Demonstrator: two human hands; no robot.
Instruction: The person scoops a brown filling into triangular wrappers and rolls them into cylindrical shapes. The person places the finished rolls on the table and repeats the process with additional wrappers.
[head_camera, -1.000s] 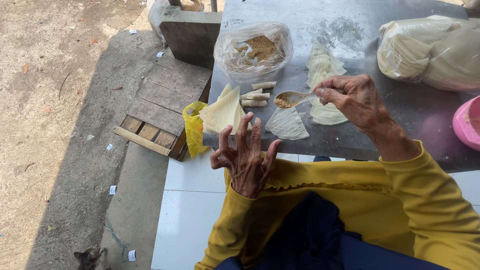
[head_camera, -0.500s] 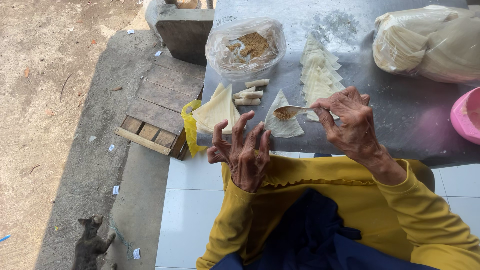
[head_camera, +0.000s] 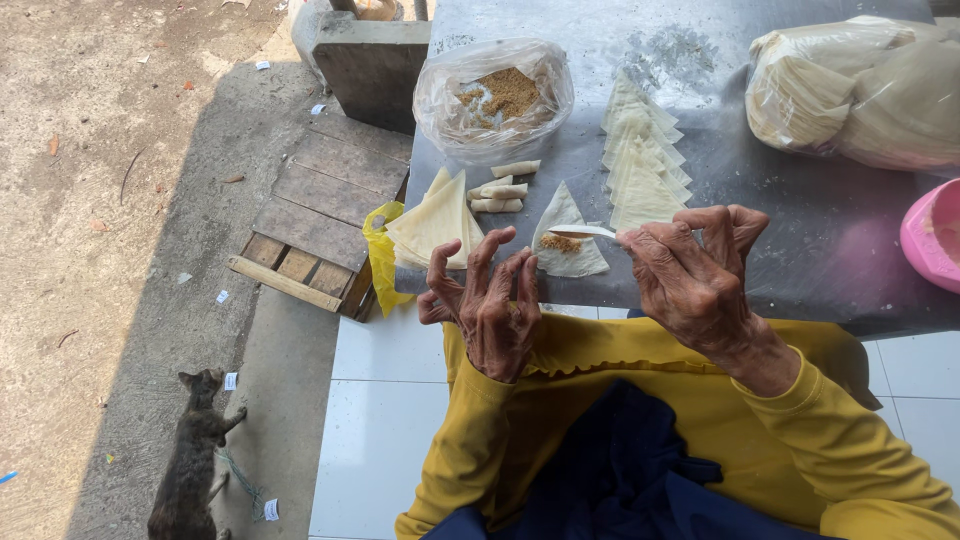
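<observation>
My right hand grips a small spoon, whose bowl hovers over a triangular pastry wrapper with a dab of brown filling on it. My left hand is raised at the table's near edge with its fingers spread and nothing in it, just below that wrapper. A stack of triangular wrappers lies to the left of it. A row of overlapping wrappers runs up the grey table. Three rolled pieces lie below a clear bag of brown filling.
A large plastic bag of wrappers lies at the table's far right, with a pink bowl at the right edge. A yellow plastic bag hangs off the left corner. On the ground to the left are a wooden crate and a grey cat.
The spoon has come from the wrappers on the right and dropped filling on the single wrapper. My left hand stays raised and spread. The cat has walked further into view at the lower left.
</observation>
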